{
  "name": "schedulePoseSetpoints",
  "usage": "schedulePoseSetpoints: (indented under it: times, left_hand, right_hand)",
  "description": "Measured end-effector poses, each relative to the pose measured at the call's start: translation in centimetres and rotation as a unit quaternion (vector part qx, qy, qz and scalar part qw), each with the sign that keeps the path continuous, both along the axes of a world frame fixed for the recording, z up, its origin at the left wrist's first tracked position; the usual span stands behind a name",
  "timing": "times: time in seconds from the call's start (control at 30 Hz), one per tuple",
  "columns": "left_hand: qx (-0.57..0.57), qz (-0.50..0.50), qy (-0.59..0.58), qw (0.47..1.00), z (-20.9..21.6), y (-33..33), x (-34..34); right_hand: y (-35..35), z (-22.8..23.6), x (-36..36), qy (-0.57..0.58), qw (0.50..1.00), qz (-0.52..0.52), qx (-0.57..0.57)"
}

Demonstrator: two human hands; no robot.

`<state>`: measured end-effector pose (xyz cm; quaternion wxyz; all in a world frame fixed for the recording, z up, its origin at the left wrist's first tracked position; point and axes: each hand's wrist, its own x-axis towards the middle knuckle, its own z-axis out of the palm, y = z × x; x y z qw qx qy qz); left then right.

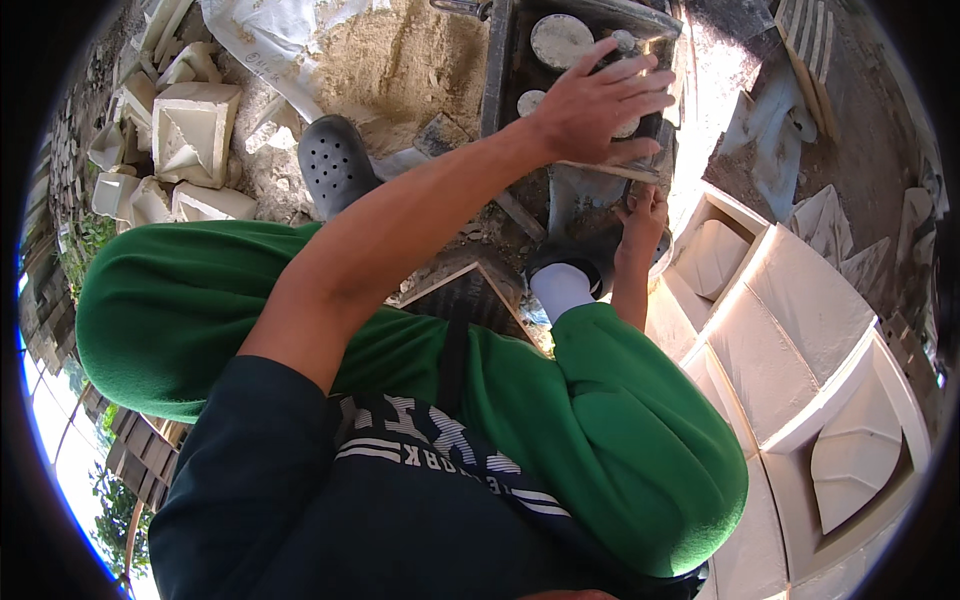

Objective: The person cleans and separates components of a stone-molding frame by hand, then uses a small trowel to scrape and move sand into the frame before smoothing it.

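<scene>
My left hand (603,105) reaches over a dark rectangular mould (495,85), its dusty fingers spread apart. Under and beside it, round pale discs (561,42) show inside the mould, and the hand covers part of them. Whether the palm touches them I cannot tell. My right hand (643,215) comes up past my right knee, with its fingers curled at the mould's near right corner. A thin pale strip (610,170) runs along the mould's near edge, just below my left hand.
Pale cast blocks with hollow faces (800,300) are stacked at the right. More broken-looking ones (195,135) lie at the far left. Sandy powder (400,70) covers a white sheet. A flat-headed tool (440,135) lies near my grey clog (337,160). Wooden slats (808,50) lean at the far right.
</scene>
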<state>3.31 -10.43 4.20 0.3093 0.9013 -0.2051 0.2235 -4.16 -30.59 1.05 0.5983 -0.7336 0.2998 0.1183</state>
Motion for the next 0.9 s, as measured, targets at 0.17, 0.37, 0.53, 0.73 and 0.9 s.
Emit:
schedulePoseSetpoints:
  times: [0.17, 0.37, 0.53, 0.73, 0.9]
  left_hand:
    - [-0.253, 0.222, 0.086, 0.938, -2.9, 14.0, 6.5]
    - [-0.345, 0.103, 0.293, 0.886, -9.1, 19.1, 5.0]
    - [-0.279, 0.145, 0.156, 0.936, -9.6, 16.2, 3.7]
    - [-0.231, 0.193, 0.125, 0.946, -9.3, 14.8, 3.4]
    - [-0.219, 0.248, 0.186, 0.925, -9.4, 13.9, 3.7]
  right_hand:
    - [1.2, 2.0, -0.2, -0.340, 0.848, 0.171, -0.369]
    - [5.6, 1.4, 0.7, -0.531, 0.636, 0.417, -0.375]
    - [9.0, -1.1, 0.1, -0.519, 0.620, 0.465, -0.360]
    - [10.0, -1.8, 0.2, -0.498, 0.637, 0.442, -0.390]
    - [10.3, -2.1, 0.4, -0.468, 0.646, 0.435, -0.418]
